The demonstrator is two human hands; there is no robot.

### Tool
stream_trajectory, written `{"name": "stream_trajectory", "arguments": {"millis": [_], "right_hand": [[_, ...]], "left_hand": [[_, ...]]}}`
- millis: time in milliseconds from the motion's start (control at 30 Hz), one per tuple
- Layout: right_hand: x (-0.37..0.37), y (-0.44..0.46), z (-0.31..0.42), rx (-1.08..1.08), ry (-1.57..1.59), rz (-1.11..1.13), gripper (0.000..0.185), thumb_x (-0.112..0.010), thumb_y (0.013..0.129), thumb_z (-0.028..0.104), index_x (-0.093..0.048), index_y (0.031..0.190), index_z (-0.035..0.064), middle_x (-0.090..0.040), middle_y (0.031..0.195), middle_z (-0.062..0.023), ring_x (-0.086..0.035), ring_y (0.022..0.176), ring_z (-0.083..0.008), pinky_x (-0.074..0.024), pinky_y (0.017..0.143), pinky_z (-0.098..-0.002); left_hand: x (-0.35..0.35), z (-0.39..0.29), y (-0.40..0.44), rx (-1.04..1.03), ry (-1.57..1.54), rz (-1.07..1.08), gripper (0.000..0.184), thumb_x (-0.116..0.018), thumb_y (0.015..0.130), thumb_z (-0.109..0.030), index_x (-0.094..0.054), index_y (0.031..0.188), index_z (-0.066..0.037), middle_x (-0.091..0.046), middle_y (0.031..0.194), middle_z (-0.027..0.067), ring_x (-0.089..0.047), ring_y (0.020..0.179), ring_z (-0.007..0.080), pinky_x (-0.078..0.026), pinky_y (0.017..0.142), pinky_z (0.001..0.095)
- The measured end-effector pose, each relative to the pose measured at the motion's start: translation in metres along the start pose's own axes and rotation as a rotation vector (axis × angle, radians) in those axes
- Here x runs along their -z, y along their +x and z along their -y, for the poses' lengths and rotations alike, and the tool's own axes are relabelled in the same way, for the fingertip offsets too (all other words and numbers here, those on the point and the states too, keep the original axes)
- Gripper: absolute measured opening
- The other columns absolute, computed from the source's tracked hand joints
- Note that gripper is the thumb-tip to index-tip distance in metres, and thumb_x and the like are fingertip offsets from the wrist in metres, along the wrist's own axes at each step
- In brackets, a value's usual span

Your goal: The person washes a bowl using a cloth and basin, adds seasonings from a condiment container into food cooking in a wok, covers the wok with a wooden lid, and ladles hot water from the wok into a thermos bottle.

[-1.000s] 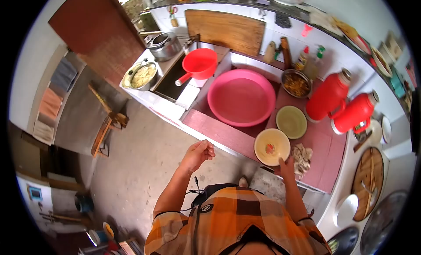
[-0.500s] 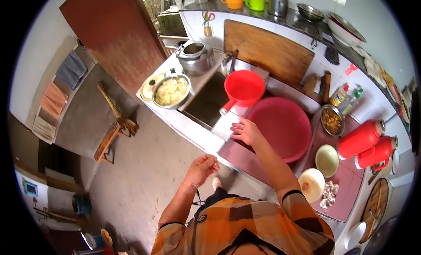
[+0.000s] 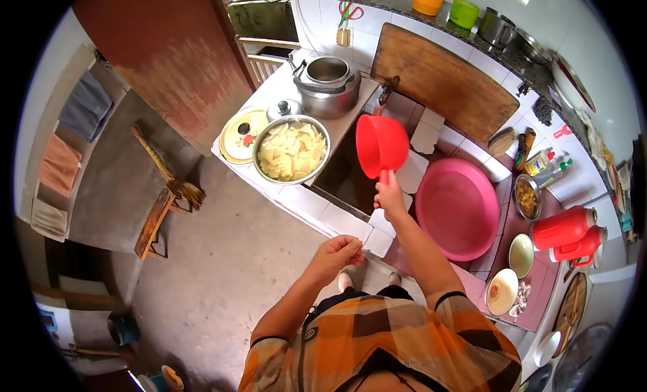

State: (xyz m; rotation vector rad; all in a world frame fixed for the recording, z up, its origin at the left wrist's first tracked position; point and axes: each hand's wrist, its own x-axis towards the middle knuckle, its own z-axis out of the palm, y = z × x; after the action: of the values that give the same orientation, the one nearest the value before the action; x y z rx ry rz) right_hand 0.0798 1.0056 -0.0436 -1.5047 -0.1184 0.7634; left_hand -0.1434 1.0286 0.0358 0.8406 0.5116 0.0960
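**Red dipper [image 3: 382, 146] in hand at the sink [image 3: 339, 183]**

The right hand [image 3: 389, 198] grips the dipper's handle, its cup tilted over the sink's right edge. The left hand [image 3: 337, 256], fingers curled in with nothing visible inside, hangs near the counter's [image 3: 303, 204] front edge. Handling the dipper looks like the step in hand; the next move seems to call for a steady wrist (what the cup holds cannot be told). Counted: one dipper, one pink basin [image 3: 458, 206] right of the sink, one pan [image 3: 327, 149] near the counter's left corner, two red flasks [image 3: 563, 228] [image 3: 578, 247] toward its right end.
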Motion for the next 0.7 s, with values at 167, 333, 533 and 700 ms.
{"name": "stream_trajectory", "arguments": {"millis": [167, 333, 533, 700], "right_hand": [[-0.033, 0.074, -0.066, -0.106, -0.783, -0.049, 0.051, -0.047, 0.078, 0.011, -0.036, 0.126, 0.0015, -0.050, 0.111, -0.0343, -0.052, 0.106, -0.0430, -0.0411, 0.090, -0.0456], [-0.031, 0.086, -0.072, -0.381, -0.467, 0.053, 0.011, -0.044, 0.079, 0.006, -0.049, 0.085, -0.0020, -0.051, 0.071, -0.0173, -0.050, 0.056, -0.0258, -0.0384, 0.041, -0.0341], [0.002, 0.028, -0.009, -0.402, 0.137, 0.183, 0.010, -0.045, 0.080, 0.006, -0.047, 0.090, 0.0059, -0.046, 0.070, -0.0058, -0.043, 0.048, -0.0119, -0.0304, 0.037, -0.0229], [0.042, -0.038, 0.044, -0.325, 0.327, 0.169, 0.032, -0.044, 0.082, 0.008, -0.043, 0.114, 0.0070, -0.048, 0.081, -0.0068, -0.043, 0.051, -0.0083, -0.0311, 0.039, -0.0214]], "left_hand": [[0.032, -0.003, -0.017, -0.007, 0.043, -0.160, 0.015, -0.055, 0.090, -0.018, -0.058, 0.090, -0.003, -0.058, 0.079, 0.0039, -0.057, 0.074, 0.0137, -0.048, 0.068, 0.0261], [0.057, -0.005, -0.030, -0.032, 0.069, -0.267, 0.016, -0.055, 0.090, -0.018, -0.059, 0.092, -0.002, -0.059, 0.080, 0.0038, -0.058, 0.073, 0.0129, -0.049, 0.068, 0.0259], [0.084, -0.003, 0.010, -0.094, 0.237, -0.258, 0.020, -0.053, 0.090, -0.015, -0.060, 0.100, 0.001, -0.060, 0.080, 0.0044, -0.057, 0.072, 0.0116, -0.049, 0.066, 0.0243], [0.051, -0.049, 0.095, -0.429, 0.729, -0.187, 0.017, -0.056, 0.087, -0.013, -0.064, 0.096, -0.001, -0.063, 0.073, 0.0081, -0.060, 0.066, 0.0141, -0.048, 0.060, 0.0253]]}}
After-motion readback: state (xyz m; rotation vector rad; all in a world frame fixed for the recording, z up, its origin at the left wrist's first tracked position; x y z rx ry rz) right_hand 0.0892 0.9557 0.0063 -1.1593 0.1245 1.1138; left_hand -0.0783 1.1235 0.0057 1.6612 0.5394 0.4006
